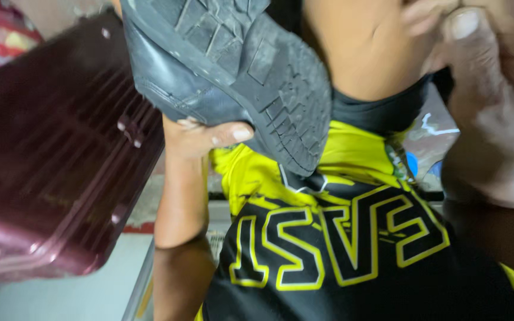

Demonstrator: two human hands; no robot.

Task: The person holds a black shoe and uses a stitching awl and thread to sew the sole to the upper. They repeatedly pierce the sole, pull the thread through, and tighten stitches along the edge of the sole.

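The left hand (200,138) grips a black shoe (227,65), sole up, at twelve o'clock. The right hand (489,101), at two o'clock, looks loosely curled, though blurred. Best to support the heel firmly.

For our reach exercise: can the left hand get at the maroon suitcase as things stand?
Probably yes: the maroon suitcase lies close beside the left hand, nothing between, but that hand already grips the black shoe.

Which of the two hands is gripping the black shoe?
The left hand, its thumb pressed on the black shoe beside the sole; the right hand is off to the side, apart from it.
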